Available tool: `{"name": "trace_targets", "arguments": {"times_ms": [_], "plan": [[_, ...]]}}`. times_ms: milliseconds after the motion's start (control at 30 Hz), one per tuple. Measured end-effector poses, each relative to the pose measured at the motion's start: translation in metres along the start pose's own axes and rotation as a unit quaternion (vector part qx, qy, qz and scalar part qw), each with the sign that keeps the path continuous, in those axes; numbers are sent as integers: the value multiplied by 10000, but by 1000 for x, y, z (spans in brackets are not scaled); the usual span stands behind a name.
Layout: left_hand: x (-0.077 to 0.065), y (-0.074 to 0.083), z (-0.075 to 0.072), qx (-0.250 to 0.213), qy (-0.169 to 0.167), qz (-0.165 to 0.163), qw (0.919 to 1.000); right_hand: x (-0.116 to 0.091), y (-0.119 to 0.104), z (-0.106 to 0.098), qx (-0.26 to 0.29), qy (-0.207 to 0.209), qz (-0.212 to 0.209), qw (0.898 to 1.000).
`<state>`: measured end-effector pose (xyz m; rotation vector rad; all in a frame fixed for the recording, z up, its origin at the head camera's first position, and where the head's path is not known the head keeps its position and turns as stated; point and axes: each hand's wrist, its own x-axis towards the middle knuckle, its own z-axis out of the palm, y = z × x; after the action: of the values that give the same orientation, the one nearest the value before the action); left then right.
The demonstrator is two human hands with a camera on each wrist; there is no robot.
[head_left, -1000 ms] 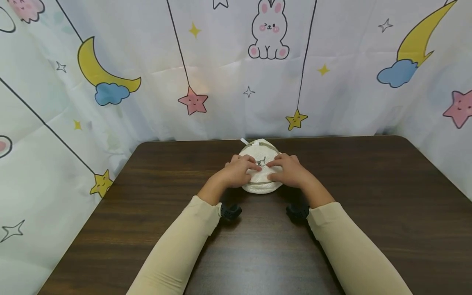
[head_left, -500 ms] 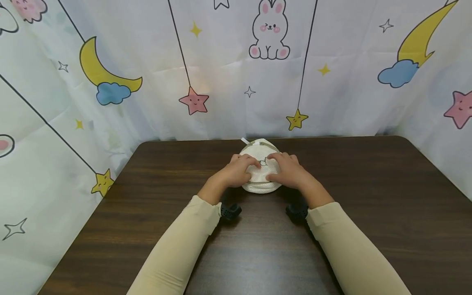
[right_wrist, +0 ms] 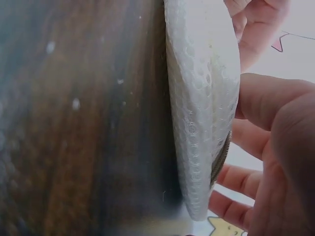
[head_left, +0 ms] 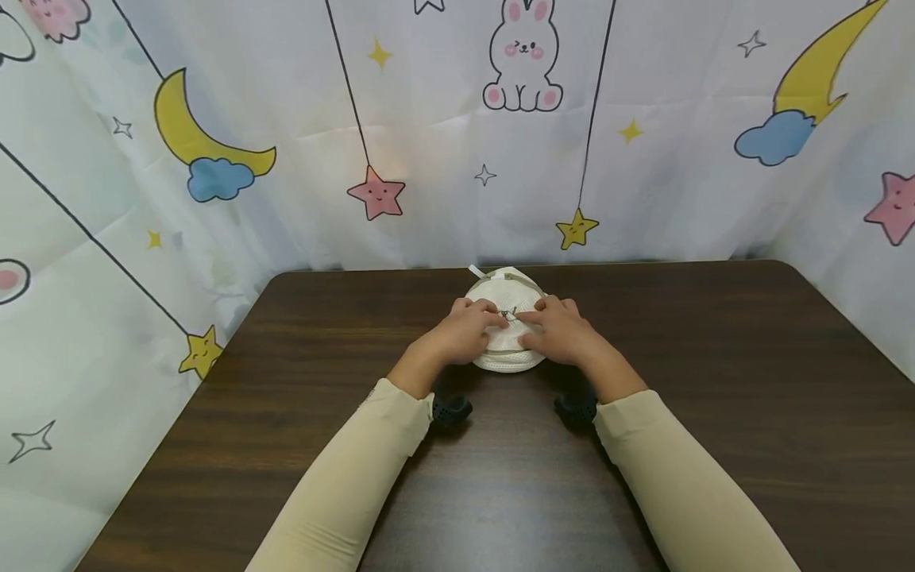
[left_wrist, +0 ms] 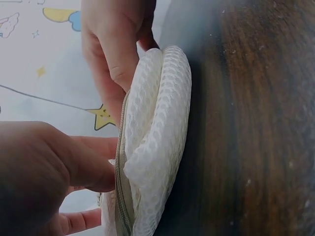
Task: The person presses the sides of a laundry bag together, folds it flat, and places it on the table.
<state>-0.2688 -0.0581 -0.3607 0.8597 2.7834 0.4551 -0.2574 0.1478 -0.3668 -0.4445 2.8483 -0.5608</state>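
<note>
A white, dome-shaped mesh laundry bag (head_left: pixel 509 361) lies at the far middle of the table, and a beige zip (left_wrist: pixel 121 147) runs along its edge. A white tab (head_left: pixel 476 272) sticks out at its back left. My left hand (head_left: pixel 466 330) rests on the left part of the bag, its fingers over the top and its thumb touching near the zip. From the right, my right hand (head_left: pixel 561 327) touches the top with thumb and fingers. The fingertips of both hands come close together over a small dark print (head_left: pixel 509 314). Both hands' fingers look only loosely bent.
The dark wooden table (head_left: pixel 486 492) stretches from the bag towards me and to both sides. Behind it hangs a white curtain (head_left: pixel 443 135) printed with moons, stars and a rabbit. Dark wrist devices (head_left: pixel 452 409) sit under my cuffs, close above the tabletop.
Half a second ago the right index finger was drawn back and up; now it reaches in again to the middle of the bag. The bag stays in place.
</note>
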Motion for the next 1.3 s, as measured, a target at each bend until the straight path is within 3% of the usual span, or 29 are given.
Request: {"name": "trace_targets", "arguments": {"times_ms": [167, 333, 433, 500, 567, 633, 800, 1000, 1300], "plan": [[-2, -2, -2, -366, 131, -169, 9991, 0, 0, -1, 232, 157, -41, 9996], [-2, -2, -4, -610, 651, -268, 9957, 0, -1, -4, 508, 680, -114, 9963], [1, -3, -2, -530, 1020, -220, 9931, 3, -2, -3, 574, 827, -373, 9942], [3, -4, 0, -367, 1058, -139, 9936, 4, -3, -1, 588, 678, -539, 9945], [5, -5, 5, -182, 820, -92, 9964, 5, -2, 2, 614, 334, -630, 9956], [6, -6, 9, -84, 346, -174, 9992, 6, 1, 5, 705, -19, -675, 9952], [6, -5, 14, -179, -536, -513, 9971, 6, 12, 8, 1014, -639, -780, 9897], [8, 0, 10, -33, -861, -586, 9946, 7, 17, 3, 993, -917, -870, 9870], [14, 7, 5, 184, -1271, -964, 9870, 11, 11, -4, 552, -1374, -596, 9872]]}}
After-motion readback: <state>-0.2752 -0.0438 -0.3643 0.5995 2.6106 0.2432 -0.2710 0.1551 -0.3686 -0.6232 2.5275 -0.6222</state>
